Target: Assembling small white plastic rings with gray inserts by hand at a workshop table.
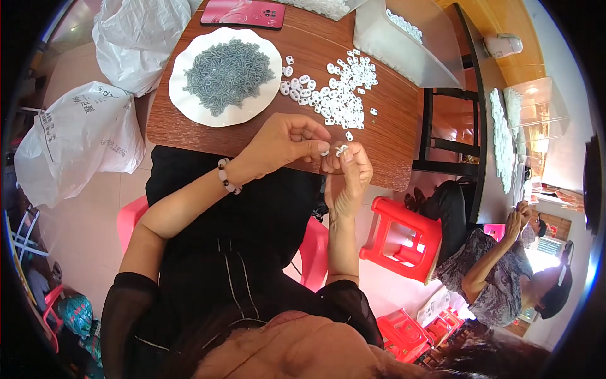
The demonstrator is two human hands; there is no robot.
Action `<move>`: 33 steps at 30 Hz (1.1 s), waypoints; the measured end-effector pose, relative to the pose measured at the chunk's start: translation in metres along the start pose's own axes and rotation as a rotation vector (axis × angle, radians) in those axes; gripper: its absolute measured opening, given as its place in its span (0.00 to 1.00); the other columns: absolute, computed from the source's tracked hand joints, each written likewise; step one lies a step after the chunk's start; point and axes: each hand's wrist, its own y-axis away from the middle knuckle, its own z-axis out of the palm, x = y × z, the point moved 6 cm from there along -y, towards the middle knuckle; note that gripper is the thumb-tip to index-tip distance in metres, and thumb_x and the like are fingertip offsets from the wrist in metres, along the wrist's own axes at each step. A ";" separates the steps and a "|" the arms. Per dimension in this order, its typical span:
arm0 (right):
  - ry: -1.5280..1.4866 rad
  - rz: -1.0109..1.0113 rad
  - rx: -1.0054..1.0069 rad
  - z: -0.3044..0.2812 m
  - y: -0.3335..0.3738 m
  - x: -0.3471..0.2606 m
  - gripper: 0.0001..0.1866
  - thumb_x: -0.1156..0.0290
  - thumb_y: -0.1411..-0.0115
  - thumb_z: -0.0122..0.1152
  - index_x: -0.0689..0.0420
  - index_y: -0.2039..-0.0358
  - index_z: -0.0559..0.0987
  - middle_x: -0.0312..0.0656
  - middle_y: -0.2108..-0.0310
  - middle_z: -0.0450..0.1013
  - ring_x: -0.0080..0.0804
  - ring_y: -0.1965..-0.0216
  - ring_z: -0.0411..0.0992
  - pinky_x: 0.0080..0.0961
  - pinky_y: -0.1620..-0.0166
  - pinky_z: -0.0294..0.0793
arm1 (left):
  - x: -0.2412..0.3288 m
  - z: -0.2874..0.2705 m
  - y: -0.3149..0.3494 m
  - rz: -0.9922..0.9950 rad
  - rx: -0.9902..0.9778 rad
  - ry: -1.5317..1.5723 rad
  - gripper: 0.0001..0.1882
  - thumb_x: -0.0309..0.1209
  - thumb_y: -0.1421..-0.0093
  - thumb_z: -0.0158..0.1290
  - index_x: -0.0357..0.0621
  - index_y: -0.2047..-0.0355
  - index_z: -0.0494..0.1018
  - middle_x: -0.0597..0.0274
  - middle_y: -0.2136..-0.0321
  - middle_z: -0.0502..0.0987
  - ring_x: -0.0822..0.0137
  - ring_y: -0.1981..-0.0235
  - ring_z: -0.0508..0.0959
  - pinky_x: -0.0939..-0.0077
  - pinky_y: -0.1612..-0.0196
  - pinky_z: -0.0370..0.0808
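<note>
Above the table's near edge, my left hand (287, 145), with a beaded bracelet on its wrist, pinches a tiny white piece (324, 152) between thumb and finger. Close beside it, my right hand (351, 169) grips a small white plastic part (341, 150) at its fingertips. The two hands are only slightly apart. Just beyond them lies a loose heap of small white plastic parts (341, 104), many with two holes. To its left stands a white wavy-rimmed plate (178, 81) heaped with thin grey rod-like pieces (228, 72), too small to make out exactly.
A pink phone (243, 14) rests on the brown wooden table (391, 136). At the far right of the table is a translucent bin (394, 54) with white parts. White sacks (85, 142) stand left. A red stool (404, 240) and a seated person (489, 271) are right.
</note>
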 end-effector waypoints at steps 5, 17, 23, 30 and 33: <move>-0.013 -0.045 -0.050 0.005 0.002 0.001 0.07 0.72 0.38 0.55 0.63 0.68 0.72 0.37 0.76 0.68 0.20 0.77 0.63 0.18 0.71 0.63 | -0.020 -0.002 0.004 -0.003 0.117 0.188 0.11 0.28 0.43 0.59 0.34 0.62 0.75 0.63 0.75 0.78 0.78 0.76 0.76 0.84 0.72 0.75; 0.103 -0.123 -0.083 0.005 0.005 0.004 0.04 0.75 0.38 0.54 0.62 0.67 0.72 0.37 0.71 0.70 0.18 0.73 0.67 0.16 0.67 0.68 | -0.014 0.000 0.013 -0.018 0.150 0.179 0.11 0.32 0.42 0.58 0.36 0.63 0.78 0.66 0.76 0.78 0.79 0.77 0.75 0.85 0.73 0.75; 0.218 -0.062 0.056 0.000 0.004 -0.002 0.03 0.75 0.38 0.55 0.62 0.67 0.74 0.35 0.74 0.72 0.17 0.74 0.67 0.14 0.67 0.66 | -0.013 -0.008 0.016 -0.032 0.167 0.175 0.10 0.33 0.41 0.57 0.40 0.63 0.78 0.68 0.73 0.78 0.80 0.74 0.75 0.88 0.70 0.74; 0.392 -0.053 0.111 0.004 0.002 -0.009 0.03 0.76 0.38 0.55 0.61 0.68 0.75 0.40 0.68 0.75 0.15 0.72 0.67 0.14 0.67 0.66 | -0.013 -0.020 0.019 -0.095 0.156 0.200 0.13 0.35 0.40 0.57 0.38 0.62 0.77 0.65 0.73 0.78 0.80 0.74 0.75 0.86 0.68 0.75; 0.441 -0.039 0.086 0.004 0.003 -0.010 0.03 0.77 0.39 0.55 0.61 0.69 0.75 0.45 0.62 0.76 0.14 0.70 0.67 0.13 0.65 0.67 | -0.014 -0.020 0.019 -0.099 0.127 0.221 0.13 0.37 0.40 0.57 0.39 0.62 0.77 0.66 0.73 0.78 0.80 0.73 0.75 0.86 0.67 0.75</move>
